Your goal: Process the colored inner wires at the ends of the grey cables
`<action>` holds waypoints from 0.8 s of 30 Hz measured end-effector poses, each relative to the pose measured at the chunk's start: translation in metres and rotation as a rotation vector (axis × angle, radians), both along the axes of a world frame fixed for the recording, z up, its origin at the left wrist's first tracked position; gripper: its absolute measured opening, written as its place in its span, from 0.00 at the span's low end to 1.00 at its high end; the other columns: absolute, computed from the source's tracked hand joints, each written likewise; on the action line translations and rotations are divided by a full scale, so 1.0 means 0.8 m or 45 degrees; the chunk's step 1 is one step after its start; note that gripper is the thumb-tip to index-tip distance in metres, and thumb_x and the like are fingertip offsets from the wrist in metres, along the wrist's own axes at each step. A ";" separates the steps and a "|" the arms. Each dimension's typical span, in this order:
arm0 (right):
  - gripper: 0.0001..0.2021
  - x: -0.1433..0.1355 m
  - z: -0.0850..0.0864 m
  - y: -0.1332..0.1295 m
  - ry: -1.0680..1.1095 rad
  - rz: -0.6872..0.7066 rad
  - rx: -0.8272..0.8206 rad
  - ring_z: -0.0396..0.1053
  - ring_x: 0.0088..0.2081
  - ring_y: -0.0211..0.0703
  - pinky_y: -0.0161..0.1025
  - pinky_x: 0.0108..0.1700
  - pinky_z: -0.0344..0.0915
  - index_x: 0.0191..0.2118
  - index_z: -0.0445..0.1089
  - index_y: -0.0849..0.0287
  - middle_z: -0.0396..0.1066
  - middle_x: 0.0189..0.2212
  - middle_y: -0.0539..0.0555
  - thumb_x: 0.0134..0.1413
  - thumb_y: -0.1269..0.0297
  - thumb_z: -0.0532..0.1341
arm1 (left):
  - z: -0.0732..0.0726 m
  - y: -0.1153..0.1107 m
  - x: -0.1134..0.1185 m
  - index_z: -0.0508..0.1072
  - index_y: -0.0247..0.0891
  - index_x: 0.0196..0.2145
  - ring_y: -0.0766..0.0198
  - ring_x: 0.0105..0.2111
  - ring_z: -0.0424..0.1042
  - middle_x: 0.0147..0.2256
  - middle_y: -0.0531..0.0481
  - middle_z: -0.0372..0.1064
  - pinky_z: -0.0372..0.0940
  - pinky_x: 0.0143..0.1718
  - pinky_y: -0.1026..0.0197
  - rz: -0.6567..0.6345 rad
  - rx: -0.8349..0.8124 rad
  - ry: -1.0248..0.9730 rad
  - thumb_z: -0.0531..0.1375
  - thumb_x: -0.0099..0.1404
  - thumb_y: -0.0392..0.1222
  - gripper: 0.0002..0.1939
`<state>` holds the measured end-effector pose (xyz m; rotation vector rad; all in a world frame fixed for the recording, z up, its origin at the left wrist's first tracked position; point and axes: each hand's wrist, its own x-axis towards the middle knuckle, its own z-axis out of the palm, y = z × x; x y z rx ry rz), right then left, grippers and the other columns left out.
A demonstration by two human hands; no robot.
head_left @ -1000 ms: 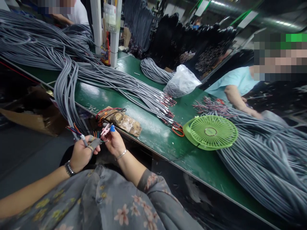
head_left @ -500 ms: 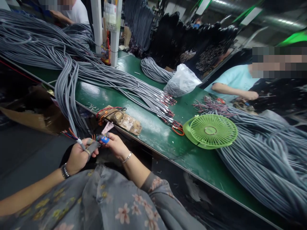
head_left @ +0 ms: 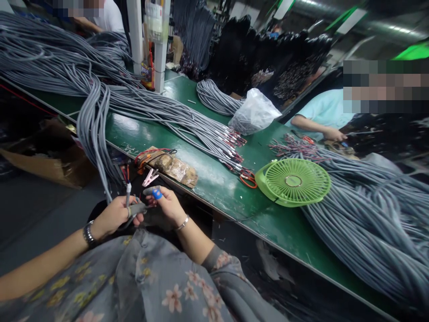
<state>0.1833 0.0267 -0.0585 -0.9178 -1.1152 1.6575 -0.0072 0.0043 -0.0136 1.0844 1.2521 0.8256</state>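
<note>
Low in front of the bench edge, my left hand [head_left: 115, 217] is closed on a grey cable, whose white-banded end [head_left: 128, 188] with coloured wires points up above the fingers. Gray covers wrap some fingertips of both hands. Close to its right, my right hand [head_left: 167, 205], with a blue band on one finger, is pinched near the wires; what lies between its fingertips is too small to tell. Just beyond the hands is a pale pink clip [head_left: 150, 177] at the edge of a taped board [head_left: 177, 170]. Grey cables [head_left: 95, 120] hang over the edge at the left.
Long grey cables [head_left: 161, 112] lie along the green bench [head_left: 208, 188]. A green fan [head_left: 293, 181] stands at the right beside another large cable bundle [head_left: 365, 223]. Behind is a plastic bag [head_left: 255, 112]. Two people sit across the bench. An open carton [head_left: 50, 165] is at left.
My right hand has shifted slightly right and down. The wire end at my left hand has swung from pointing left to pointing up. The pink clip shows more fully.
</note>
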 end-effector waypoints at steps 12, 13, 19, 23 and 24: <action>0.27 -0.021 -0.003 -0.015 0.111 -0.102 -0.083 0.66 0.28 0.39 0.41 0.36 0.67 0.28 0.77 0.55 0.74 0.25 0.48 0.38 0.40 0.85 | -0.001 0.003 0.002 0.80 0.41 0.21 0.58 0.21 0.76 0.22 0.41 0.82 0.58 0.20 0.63 -0.102 -0.043 0.033 0.77 0.47 0.60 0.20; 0.28 -0.021 0.000 -0.012 0.094 -0.062 -0.097 0.65 0.27 0.39 0.40 0.34 0.66 0.28 0.75 0.55 0.73 0.24 0.48 0.37 0.40 0.85 | -0.002 0.003 -0.002 0.81 0.42 0.22 0.57 0.22 0.77 0.23 0.42 0.83 0.61 0.21 0.62 -0.169 -0.037 0.075 0.77 0.48 0.61 0.20; 0.33 -0.029 0.009 0.001 -0.068 0.043 -0.082 0.60 0.25 0.34 0.36 0.30 0.61 0.23 0.69 0.55 0.67 0.21 0.44 0.31 0.39 0.87 | -0.007 -0.002 -0.013 0.83 0.44 0.21 0.55 0.24 0.80 0.23 0.45 0.83 0.75 0.32 0.56 -0.276 0.005 0.184 0.77 0.50 0.59 0.18; 0.37 -0.033 0.001 0.002 -0.026 -0.076 -0.090 0.56 0.24 0.34 0.37 0.28 0.58 0.22 0.67 0.54 0.63 0.19 0.44 0.35 0.27 0.82 | -0.009 -0.007 -0.007 0.82 0.43 0.22 0.57 0.22 0.77 0.22 0.45 0.82 0.71 0.27 0.59 -0.025 -0.053 -0.009 0.80 0.45 0.60 0.20; 0.37 -0.032 -0.002 0.001 0.011 -0.088 -0.096 0.55 0.23 0.34 0.37 0.28 0.58 0.23 0.68 0.54 0.62 0.19 0.44 0.37 0.24 0.80 | -0.008 -0.007 -0.006 0.81 0.42 0.22 0.58 0.21 0.76 0.21 0.45 0.81 0.71 0.26 0.60 0.042 -0.074 -0.071 0.81 0.43 0.59 0.21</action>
